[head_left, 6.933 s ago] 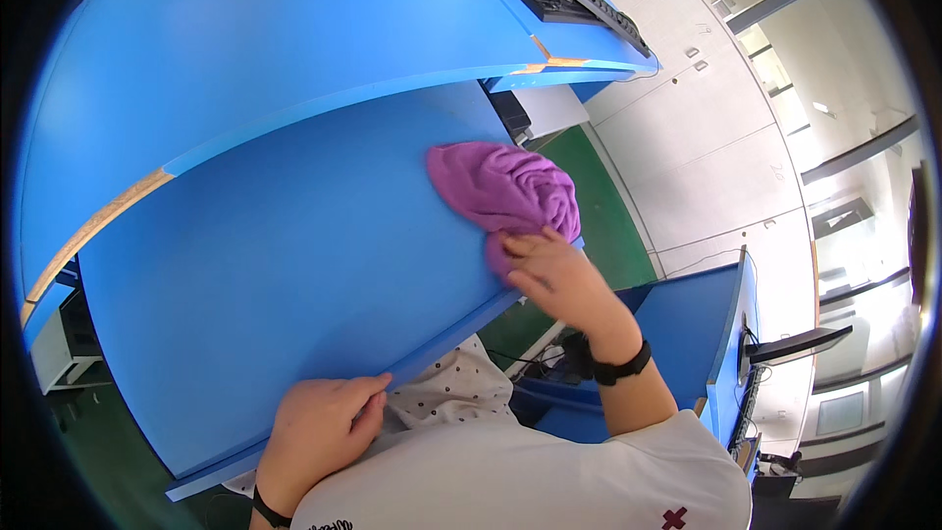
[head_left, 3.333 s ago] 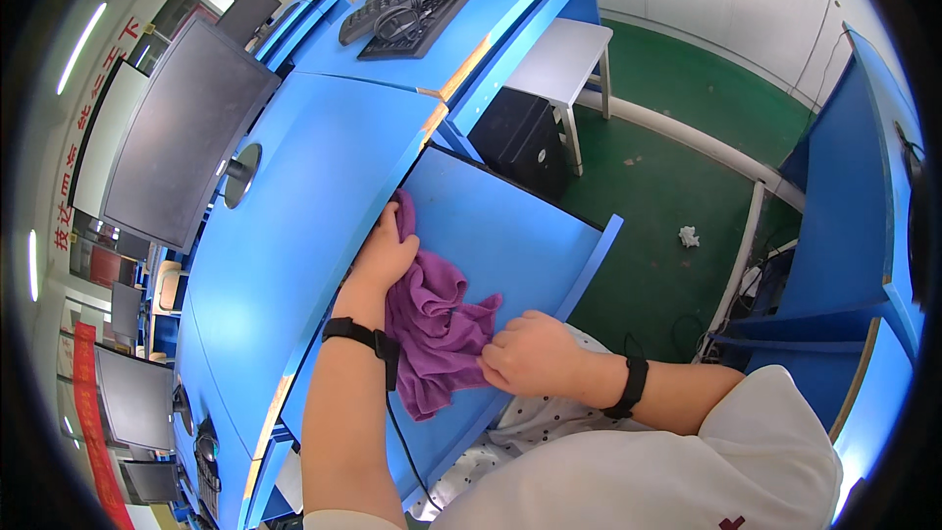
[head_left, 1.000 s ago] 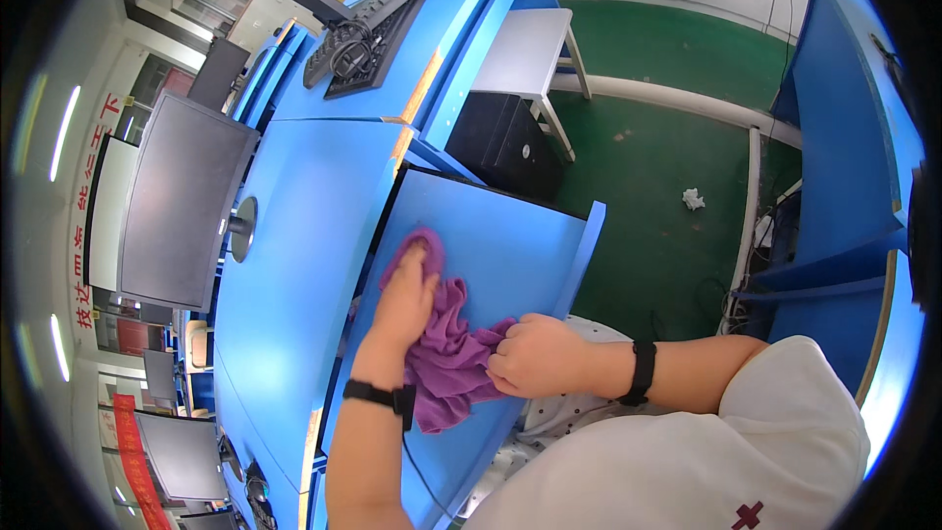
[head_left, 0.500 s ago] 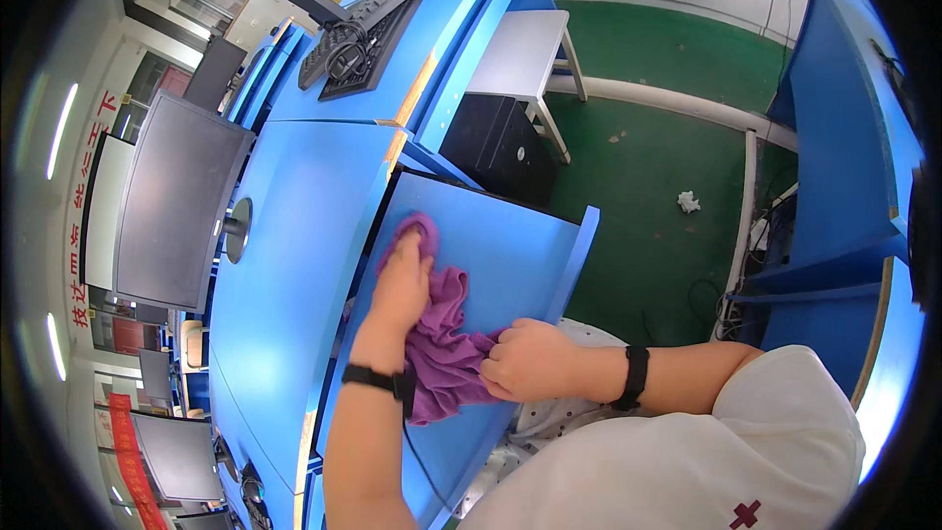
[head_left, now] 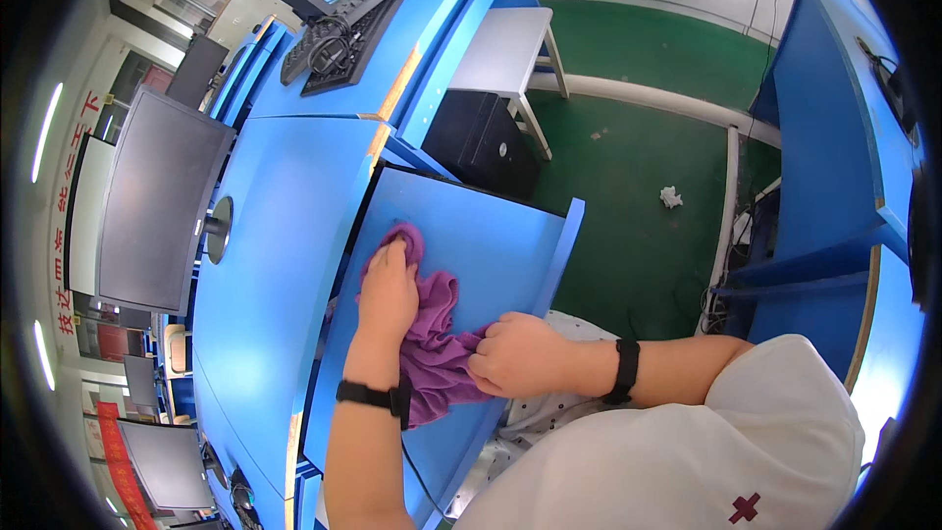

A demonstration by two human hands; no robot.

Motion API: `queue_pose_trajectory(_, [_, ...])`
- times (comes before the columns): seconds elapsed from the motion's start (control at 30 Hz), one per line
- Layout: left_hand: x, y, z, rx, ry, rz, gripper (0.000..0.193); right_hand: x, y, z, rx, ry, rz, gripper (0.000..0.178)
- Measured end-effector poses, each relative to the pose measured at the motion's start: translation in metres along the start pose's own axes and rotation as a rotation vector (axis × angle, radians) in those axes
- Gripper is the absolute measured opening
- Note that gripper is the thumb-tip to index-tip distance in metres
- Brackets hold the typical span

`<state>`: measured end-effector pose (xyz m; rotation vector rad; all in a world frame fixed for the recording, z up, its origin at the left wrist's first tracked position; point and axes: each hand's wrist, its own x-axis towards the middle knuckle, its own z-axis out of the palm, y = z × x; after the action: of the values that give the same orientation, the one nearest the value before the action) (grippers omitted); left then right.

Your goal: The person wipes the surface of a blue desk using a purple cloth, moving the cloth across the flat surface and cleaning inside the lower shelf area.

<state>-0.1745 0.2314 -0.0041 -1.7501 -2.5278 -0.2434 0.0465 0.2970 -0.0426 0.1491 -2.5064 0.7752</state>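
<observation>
A crumpled purple cloth (head_left: 432, 373) lies on a blue pull-out shelf (head_left: 481, 236) that sticks out from under the desk. My left hand (head_left: 388, 287) presses one bunched end of it onto the shelf, fingers curled into the fabric. Closed around the cloth's other end is my right hand (head_left: 522, 355), close to the shelf's raised front edge. Loose folds run between the two hands. Each wrist wears a black band, and a thin dark cord hangs below the left one.
The blue desktop (head_left: 265, 265) holds a monitor (head_left: 162, 201) and stacked black keyboards (head_left: 358, 39). Beyond the shelf stand a black computer case (head_left: 486, 142) and a pale stool (head_left: 500, 49). Crumpled white paper (head_left: 670, 196) lies on the green floor. Another blue desk (head_left: 834, 118) stands at right.
My left hand has slid slightly nearer along the shelf with its end of the cloth. My right hand keeps its hold. The whole view has shifted a little.
</observation>
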Motion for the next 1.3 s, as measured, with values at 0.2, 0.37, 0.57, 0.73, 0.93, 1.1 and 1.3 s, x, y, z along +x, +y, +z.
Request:
queue_pose_trajectory(0.2, [0.003,-0.003,-0.005,0.086,0.020,0.014,0.030,0.000,-0.003,0.003,-0.038,0.009,-0.009,0.019])
queue_pose_trajectory(0.37, [0.027,-0.007,-0.001,0.111,0.046,-0.083,0.020,0.002,-0.001,0.000,-0.021,0.020,-0.023,0.021])
queue_pose_trajectory(0.57, [0.014,0.008,-0.011,0.192,-0.096,-0.079,0.021,0.003,0.000,0.002,-0.052,-0.014,0.009,0.022])
queue_pose_trajectory(0.73, [0.040,-0.003,-0.008,0.186,-0.067,-0.186,0.024,0.005,0.001,0.002,-0.061,0.082,-0.036,0.025])
queue_pose_trajectory(0.93, [0.080,-0.030,0.001,0.201,-0.149,-0.365,0.044,0.008,0.002,0.002,-0.060,0.015,0.010,0.021])
queue_pose_trajectory(1.1, [0.072,-0.082,0.034,0.279,0.197,-0.141,0.036,0.015,-0.002,0.006,-0.046,0.028,-0.010,0.022])
queue_pose_trajectory(1.3, [0.077,-0.058,0.027,0.365,0.114,-0.220,0.035,0.011,0.000,0.004,-0.043,0.026,0.000,0.021])
